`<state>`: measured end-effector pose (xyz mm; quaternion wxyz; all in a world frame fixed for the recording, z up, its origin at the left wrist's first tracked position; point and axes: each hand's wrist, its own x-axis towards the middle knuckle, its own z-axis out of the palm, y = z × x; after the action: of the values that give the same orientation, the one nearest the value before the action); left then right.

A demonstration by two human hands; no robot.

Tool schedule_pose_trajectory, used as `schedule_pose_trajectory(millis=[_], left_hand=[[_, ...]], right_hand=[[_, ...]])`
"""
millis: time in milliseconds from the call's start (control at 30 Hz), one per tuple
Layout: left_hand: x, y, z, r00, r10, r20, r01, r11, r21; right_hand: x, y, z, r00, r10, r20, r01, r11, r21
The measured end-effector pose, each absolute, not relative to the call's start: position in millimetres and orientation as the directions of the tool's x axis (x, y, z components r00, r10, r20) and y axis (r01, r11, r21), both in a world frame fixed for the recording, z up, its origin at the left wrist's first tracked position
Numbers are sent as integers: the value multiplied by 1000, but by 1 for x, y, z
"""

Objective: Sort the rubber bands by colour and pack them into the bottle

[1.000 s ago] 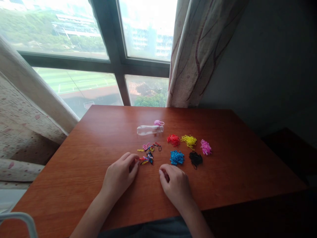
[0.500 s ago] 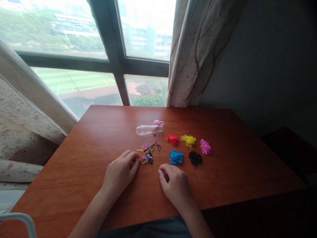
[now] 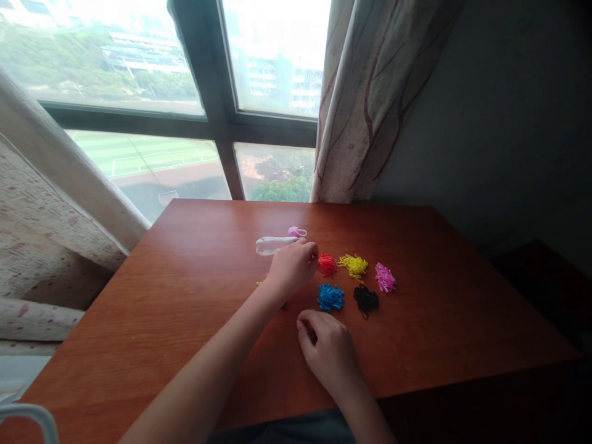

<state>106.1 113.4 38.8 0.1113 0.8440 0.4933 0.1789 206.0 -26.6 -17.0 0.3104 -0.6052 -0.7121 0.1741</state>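
My left hand (image 3: 292, 266) reaches across the wooden table (image 3: 185, 320), its curled fingers right beside the red pile of small rubber bands (image 3: 327, 264). It covers most of the mixed pile of bands. What its fingertips hold is hidden. My right hand (image 3: 327, 348) rests on the table as a loose fist, just below the blue pile (image 3: 330, 297). Yellow (image 3: 354, 265), pink (image 3: 384, 277) and black (image 3: 365, 299) piles lie to the right. A clear small bottle (image 3: 271, 245) lies on its side behind my left hand, a pink cap (image 3: 296, 232) beside it.
A window with a dark frame (image 3: 217, 123) stands behind the table, with curtains (image 3: 370, 98) at both sides. A dark wall is on the right. A white curved rail (image 3: 32, 416) shows at the bottom left corner.
My left hand has left the mixed pile near the table's front and moved forward and right, up to the red pile. My right hand has stayed in place.
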Motion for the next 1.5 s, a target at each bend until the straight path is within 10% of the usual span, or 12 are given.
schedule_pose_trajectory(millis=[1500], left_hand=[[-2,22,3,277,951,140,802,-309,511]], right_hand=[[172,1,-12,-110,966,235,819,222,-529]])
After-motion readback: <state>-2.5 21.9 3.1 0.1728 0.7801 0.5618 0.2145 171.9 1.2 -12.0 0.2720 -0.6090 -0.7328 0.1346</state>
